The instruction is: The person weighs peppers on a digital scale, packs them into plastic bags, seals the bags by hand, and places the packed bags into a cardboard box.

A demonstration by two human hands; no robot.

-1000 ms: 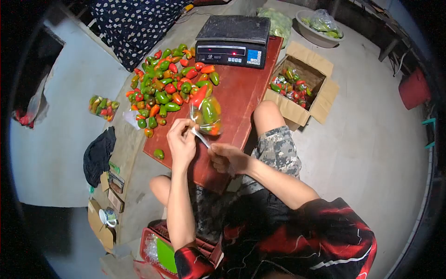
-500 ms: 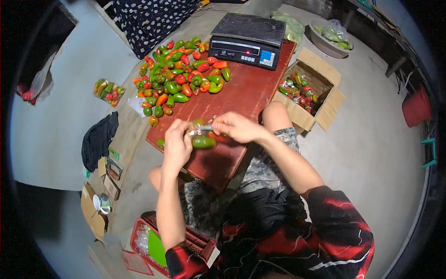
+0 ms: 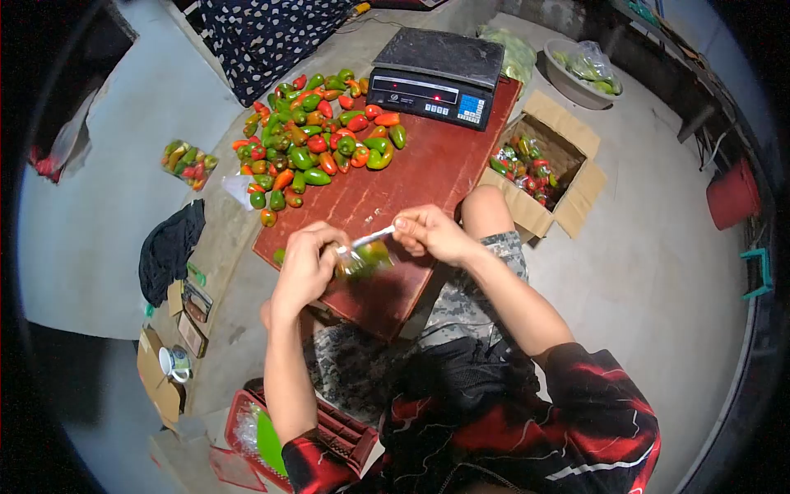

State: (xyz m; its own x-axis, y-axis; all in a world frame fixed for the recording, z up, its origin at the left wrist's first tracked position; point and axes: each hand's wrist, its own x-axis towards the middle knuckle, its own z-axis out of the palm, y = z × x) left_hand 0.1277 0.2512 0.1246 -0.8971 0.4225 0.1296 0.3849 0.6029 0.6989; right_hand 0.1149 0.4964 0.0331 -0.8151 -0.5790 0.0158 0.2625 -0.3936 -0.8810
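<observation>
Over the near end of the red table (image 3: 420, 165), a clear plastic bag with green and reddish peppers (image 3: 368, 258) hangs from my two hands. My left hand (image 3: 306, 265) is closed on the left end of the bag's gathered top. With thumb and fingers, my right hand (image 3: 431, 234) pinches the other end, so a whitish strip of plastic stretches between them. The bagged peppers are blurred. Beyond my hands lies a pile of loose green, red and orange peppers (image 3: 317, 136). One green pepper (image 3: 280, 256) sits beside my left hand.
A digital scale (image 3: 436, 78) stands at the table's far end. On the floor to the right is an open cardboard box (image 3: 568, 123) holding bagged peppers. A filled bag (image 3: 188, 163) lies left of the table. A red basket (image 3: 239, 412) stands near my left elbow.
My right hand has moved slightly up and right, pulling the bag's top into a slanted strip. The bagged peppers have shifted and swung. The camera view has moved a little.
</observation>
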